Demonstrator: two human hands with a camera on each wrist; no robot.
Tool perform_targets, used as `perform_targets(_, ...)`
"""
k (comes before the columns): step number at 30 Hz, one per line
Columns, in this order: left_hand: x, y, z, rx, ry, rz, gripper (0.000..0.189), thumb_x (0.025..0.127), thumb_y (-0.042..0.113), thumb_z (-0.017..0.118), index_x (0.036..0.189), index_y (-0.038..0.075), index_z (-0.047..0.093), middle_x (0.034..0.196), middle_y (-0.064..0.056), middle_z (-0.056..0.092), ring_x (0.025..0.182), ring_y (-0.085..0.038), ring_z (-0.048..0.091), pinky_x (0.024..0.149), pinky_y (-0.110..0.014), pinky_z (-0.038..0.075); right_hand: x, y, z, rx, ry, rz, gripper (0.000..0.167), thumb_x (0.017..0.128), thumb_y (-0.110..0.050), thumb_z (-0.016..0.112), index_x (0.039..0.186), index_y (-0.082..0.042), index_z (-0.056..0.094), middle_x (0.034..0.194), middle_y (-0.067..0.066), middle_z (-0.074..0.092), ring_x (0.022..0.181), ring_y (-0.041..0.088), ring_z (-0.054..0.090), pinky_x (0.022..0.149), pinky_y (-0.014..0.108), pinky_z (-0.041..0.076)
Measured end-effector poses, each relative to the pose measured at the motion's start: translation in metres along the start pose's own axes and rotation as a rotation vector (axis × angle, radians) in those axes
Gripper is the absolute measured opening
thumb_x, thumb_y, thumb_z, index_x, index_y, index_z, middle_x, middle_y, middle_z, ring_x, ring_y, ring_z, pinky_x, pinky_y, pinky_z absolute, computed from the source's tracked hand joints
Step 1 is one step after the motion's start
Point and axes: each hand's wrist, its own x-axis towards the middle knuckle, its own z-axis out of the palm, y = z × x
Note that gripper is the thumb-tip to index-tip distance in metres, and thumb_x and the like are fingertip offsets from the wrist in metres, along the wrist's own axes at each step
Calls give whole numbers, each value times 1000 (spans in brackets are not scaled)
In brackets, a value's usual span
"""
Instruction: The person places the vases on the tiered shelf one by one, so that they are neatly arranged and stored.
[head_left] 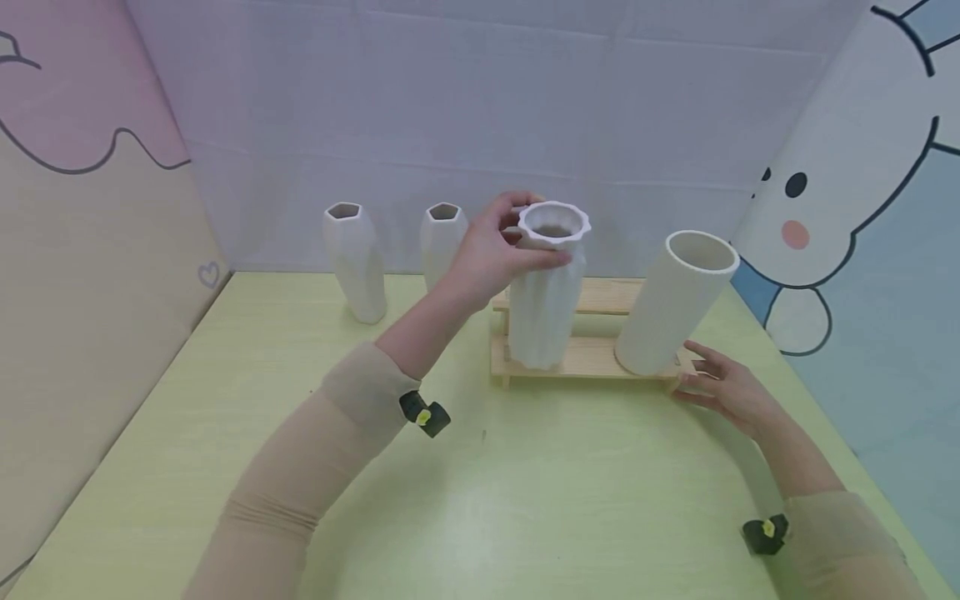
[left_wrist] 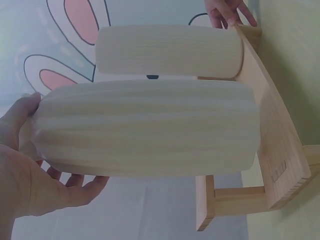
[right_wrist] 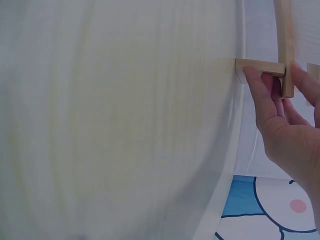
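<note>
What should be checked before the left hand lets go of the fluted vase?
1. Left hand holding the fluted vase near its rim: ok.
2. Right hand pinching the right end of the wooden stand: ok.
3. Gap between the fluted vase and the cylindrical vase: ok, they stand apart.
4. Fluted vase's base bearing fully on the lower board: cannot tell.
5. Faceted vase behind the left hand fully visible: not ok, partly hidden.

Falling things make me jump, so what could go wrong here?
The left hand holds the wavy vase only near its top, so that vase might slip or bump the straight vase. No hand holds the straight vase, near the right end of the shelf, so it might topple if the right hand jolts the shelf.
</note>
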Motion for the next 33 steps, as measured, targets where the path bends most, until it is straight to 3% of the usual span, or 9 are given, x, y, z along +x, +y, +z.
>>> perform_targets(13, 6, -19, 16, 40, -30, 26, 65, 65, 15, 87, 120, 21, 53, 113, 1, 59, 98, -18, 57, 79, -31, 52, -1, 2, 0, -12, -7, -8, 82, 95, -21, 58, 152, -8, 0, 150, 32, 5, 98, -3, 56, 91, 32, 50)
perform_targets(19, 8, -24, 21, 79, -26, -1, 67, 63, 16, 89, 120, 23, 54, 115, 3, 58, 102, -17, 55, 81, -31, 51, -1, 2, 0, 5, -9, -14, 81, 95, -18, 57, 152, -7, 0, 150, 33, 3, 98, -2, 56, 91, 32, 50)
perform_targets(33, 9, -29, 23, 115, -35, 14, 70, 66, 20, 87, 125, 25, 50, 118, 4, 55, 108, -16, 53, 86, -31, 51, -2, 2, 0, 22, -7, -22, 81, 95, -18, 57, 152, -7, 0, 149, 32, 6, 98, -1, 57, 90, 32, 50)
